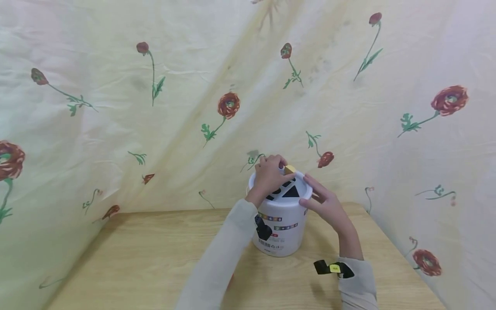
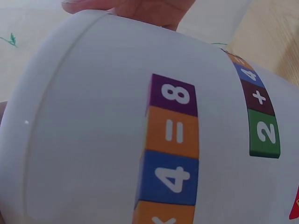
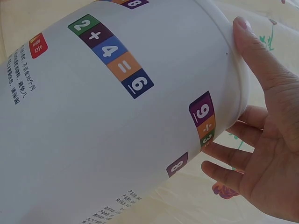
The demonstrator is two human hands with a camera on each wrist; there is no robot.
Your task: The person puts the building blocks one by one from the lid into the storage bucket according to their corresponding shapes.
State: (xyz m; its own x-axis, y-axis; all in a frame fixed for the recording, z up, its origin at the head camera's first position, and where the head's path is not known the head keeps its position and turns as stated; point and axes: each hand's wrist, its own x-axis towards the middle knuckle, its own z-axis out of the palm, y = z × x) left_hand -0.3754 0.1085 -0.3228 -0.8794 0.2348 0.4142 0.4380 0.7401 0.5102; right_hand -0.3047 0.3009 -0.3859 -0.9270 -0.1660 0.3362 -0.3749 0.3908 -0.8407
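Note:
A white bucket (image 1: pixel 280 234) with a white lid (image 1: pixel 306 189) stands upright on the wooden table. Dark cut-out shapes, one a triangle, show in the lid. Over the lid's far part, my left hand (image 1: pixel 268 174) pinches a small yellow block (image 1: pixel 289 169) between thumb and fingers. My right hand (image 1: pixel 325 206) grips the bucket's right side at the rim, thumb on the near side and fingers spread round the far side, as the right wrist view shows. Coloured number tiles are printed on the bucket's wall (image 2: pixel 93 140).
The wooden table (image 1: pixel 162 249) extends left and in front of the bucket. A flower-printed cloth (image 1: pixel 186 86) hangs behind and at both sides. A small reddish thing (image 1: pixel 230 282) shows beside the left sleeve, mostly hidden. Black camera mounts (image 1: pixel 333 268) sit on both wrists.

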